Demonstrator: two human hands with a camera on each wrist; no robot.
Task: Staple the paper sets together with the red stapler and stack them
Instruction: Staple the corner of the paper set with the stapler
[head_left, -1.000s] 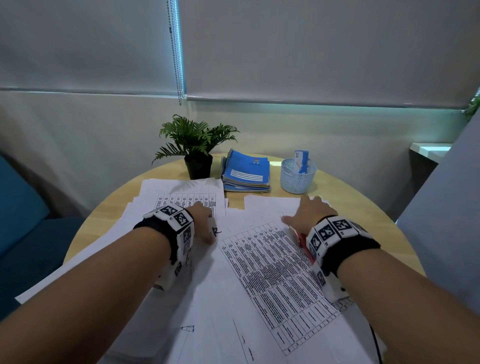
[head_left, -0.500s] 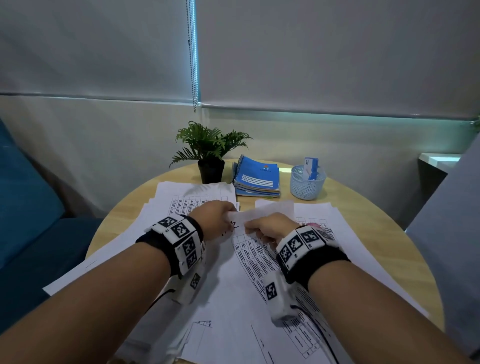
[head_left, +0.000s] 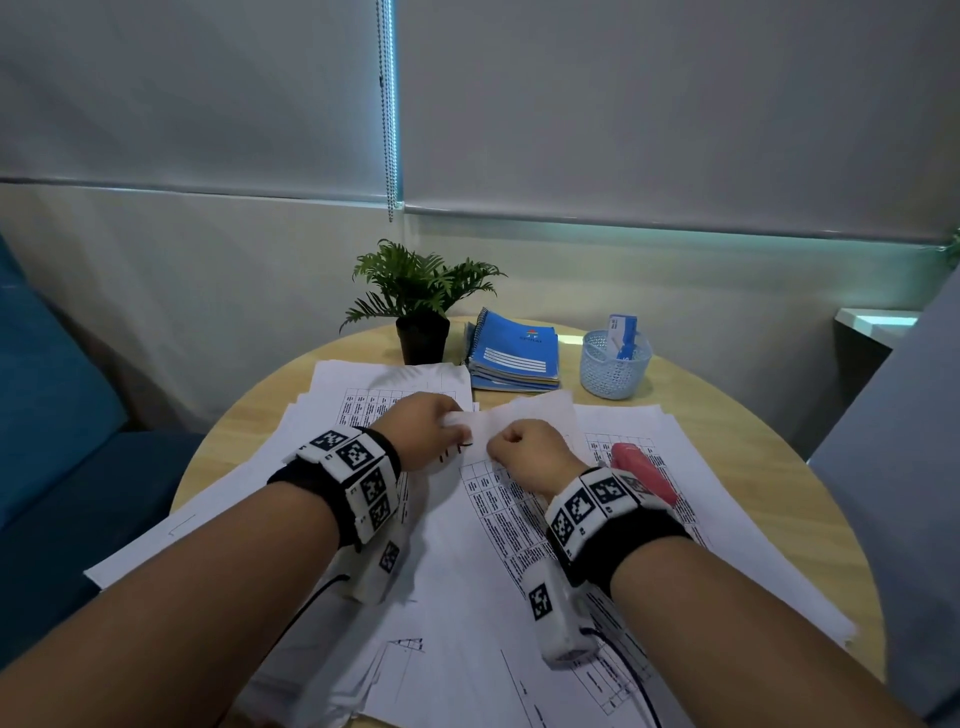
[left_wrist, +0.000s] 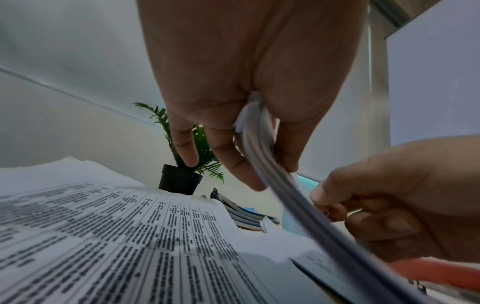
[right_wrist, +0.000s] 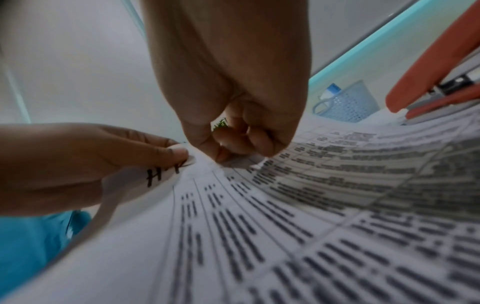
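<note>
Left hand (head_left: 422, 434) and right hand (head_left: 527, 451), side by side over the table (head_left: 737, 457), both pinch the raised top edge of a paper set (head_left: 524, 415) with curled fingers. The set's lower part lies on other printed sheets (head_left: 363, 400). The red stapler (head_left: 644, 470) rests on the papers just right of the right wrist.

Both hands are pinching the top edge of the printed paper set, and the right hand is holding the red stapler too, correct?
Not quite. Both the left hand and right hand pinch the printed paper set, but the red stapler lies free on the sheets beside the right wrist, as the head view shows.
</note>
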